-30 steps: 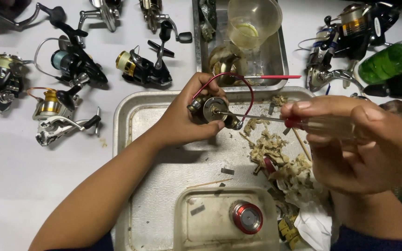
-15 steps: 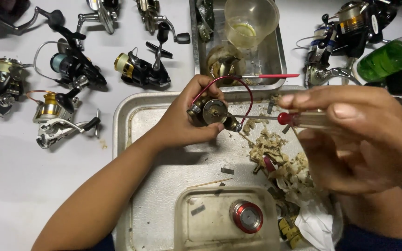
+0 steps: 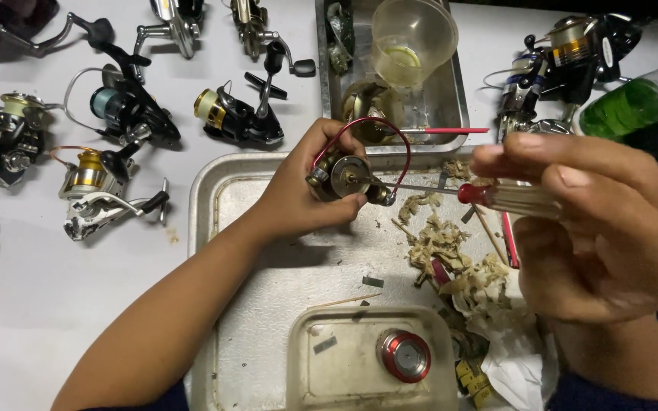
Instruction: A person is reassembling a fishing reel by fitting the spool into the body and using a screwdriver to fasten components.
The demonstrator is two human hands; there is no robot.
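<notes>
My left hand (image 3: pixel 298 194) grips a small brass-coloured reel spool part (image 3: pixel 346 177) with a red wire bail (image 3: pixel 390 133) arching over it, held above a metal tray (image 3: pixel 215 198). My right hand (image 3: pixel 603 228) holds a screwdriver (image 3: pixel 489 194) with a clear and red handle; its thin shaft points left and its tip touches the right side of the reel part. Dirty wads of tissue and debris (image 3: pixel 458 259) lie on the tray under the screwdriver.
Several fishing reels (image 3: pixel 127 110) lie on the white table at left and top. A second metal tray (image 3: pixel 443 106) holds a clear plastic cup (image 3: pixel 413 42). A pale plastic box with a red spool (image 3: pixel 404 355) sits near me. A green bottle (image 3: pixel 626 103) lies top right.
My right hand with the screwdriver has shifted slightly, its tip staying at the reel part. My left hand keeps the part in nearly the same place.
</notes>
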